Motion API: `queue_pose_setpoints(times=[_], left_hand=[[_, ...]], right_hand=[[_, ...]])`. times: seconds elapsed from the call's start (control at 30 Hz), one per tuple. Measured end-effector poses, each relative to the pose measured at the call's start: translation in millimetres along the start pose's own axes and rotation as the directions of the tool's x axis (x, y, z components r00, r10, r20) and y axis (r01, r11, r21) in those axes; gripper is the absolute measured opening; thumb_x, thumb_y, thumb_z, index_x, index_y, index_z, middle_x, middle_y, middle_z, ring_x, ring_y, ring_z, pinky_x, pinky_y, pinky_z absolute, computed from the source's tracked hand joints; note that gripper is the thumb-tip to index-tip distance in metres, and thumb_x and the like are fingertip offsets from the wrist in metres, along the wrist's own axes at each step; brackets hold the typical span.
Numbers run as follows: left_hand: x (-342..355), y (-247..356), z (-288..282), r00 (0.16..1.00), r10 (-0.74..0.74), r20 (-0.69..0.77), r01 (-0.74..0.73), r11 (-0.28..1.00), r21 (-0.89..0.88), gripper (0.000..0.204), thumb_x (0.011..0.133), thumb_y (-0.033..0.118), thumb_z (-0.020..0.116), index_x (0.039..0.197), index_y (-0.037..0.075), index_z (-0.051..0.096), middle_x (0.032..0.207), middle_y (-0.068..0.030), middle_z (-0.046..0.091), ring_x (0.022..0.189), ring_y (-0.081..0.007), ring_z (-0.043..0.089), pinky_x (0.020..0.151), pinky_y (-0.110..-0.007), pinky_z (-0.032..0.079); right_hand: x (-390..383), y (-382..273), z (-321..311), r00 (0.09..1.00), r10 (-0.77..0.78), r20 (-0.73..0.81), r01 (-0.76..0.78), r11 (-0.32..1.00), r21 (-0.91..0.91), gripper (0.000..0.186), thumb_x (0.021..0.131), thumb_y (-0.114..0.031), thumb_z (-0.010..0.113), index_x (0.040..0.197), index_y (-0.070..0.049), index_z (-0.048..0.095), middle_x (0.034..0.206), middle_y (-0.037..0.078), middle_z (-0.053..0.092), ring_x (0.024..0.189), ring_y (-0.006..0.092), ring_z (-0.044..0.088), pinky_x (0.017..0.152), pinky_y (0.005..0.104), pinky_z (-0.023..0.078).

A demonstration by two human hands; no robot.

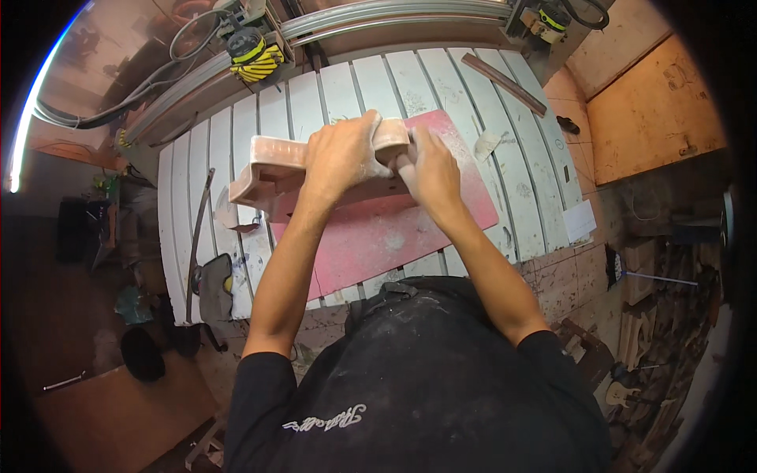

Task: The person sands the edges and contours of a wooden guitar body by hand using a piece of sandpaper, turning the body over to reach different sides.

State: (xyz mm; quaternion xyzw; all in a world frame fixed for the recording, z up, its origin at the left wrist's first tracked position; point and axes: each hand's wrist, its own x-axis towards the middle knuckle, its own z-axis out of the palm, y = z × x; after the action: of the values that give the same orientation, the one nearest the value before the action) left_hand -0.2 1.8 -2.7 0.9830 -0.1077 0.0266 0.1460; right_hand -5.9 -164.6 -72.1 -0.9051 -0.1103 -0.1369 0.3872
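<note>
A pale, pinkish-brown wooden piece (pixel 268 158) with stepped, curved edges stands above a dusty pink board (pixel 355 252) on the slatted white bench. My left hand (pixel 339 154) is wrapped over the top of this piece, its fingertips hidden on the far side. At the piece's right end, my dust-whitened right hand (pixel 430 173) has curled fingers against the curved cutout; whether it also holds something small there is hidden. A small pale scrap (pixel 487 145) lies right of the board.
A gantry rail (pixel 394 20) with black-and-yellow fittings (pixel 254 59) runs along the back. The bench (pixel 536 205) carries a wooden strip (pixel 505 83), a long thin bar (pixel 201 229), a grey tool (pixel 217 288) and white paper (pixel 578 221). Stacked wood (pixel 631 331) stands at right.
</note>
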Motion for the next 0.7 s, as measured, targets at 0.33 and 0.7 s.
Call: queue_pose_setpoints(times=[0.33,0.7], left_hand=[[-4,4,-9,0.997,-0.045,0.059,0.045,0.999,0.007,0.066,0.056,0.037,0.095,0.105,0.008,0.061,0.091,-0.0199,0.074,0.088,-0.0438,0.071,0.075,-0.052,0.054],[-6,14,-9,0.991,-0.107,0.084,0.106,0.994,0.017,0.076,0.056,0.038,0.095,0.12,0.011,0.063,0.096,-0.018,0.075,0.091,-0.0405,0.072,0.077,-0.049,0.054]], right_hand=[[27,21,-29,0.962,0.193,0.194,-0.2,0.979,0.021,0.04,0.084,-0.02,0.074,0.12,-0.007,0.063,0.102,0.022,0.074,0.098,0.0428,0.071,0.083,0.0505,0.055],[-40,-9,-36,0.769,0.128,0.627,-0.032,0.986,-0.163,0.082,0.079,-0.018,0.072,0.155,-0.015,0.044,0.1,0.027,0.071,0.09,0.0459,0.07,0.081,0.0535,0.057]])
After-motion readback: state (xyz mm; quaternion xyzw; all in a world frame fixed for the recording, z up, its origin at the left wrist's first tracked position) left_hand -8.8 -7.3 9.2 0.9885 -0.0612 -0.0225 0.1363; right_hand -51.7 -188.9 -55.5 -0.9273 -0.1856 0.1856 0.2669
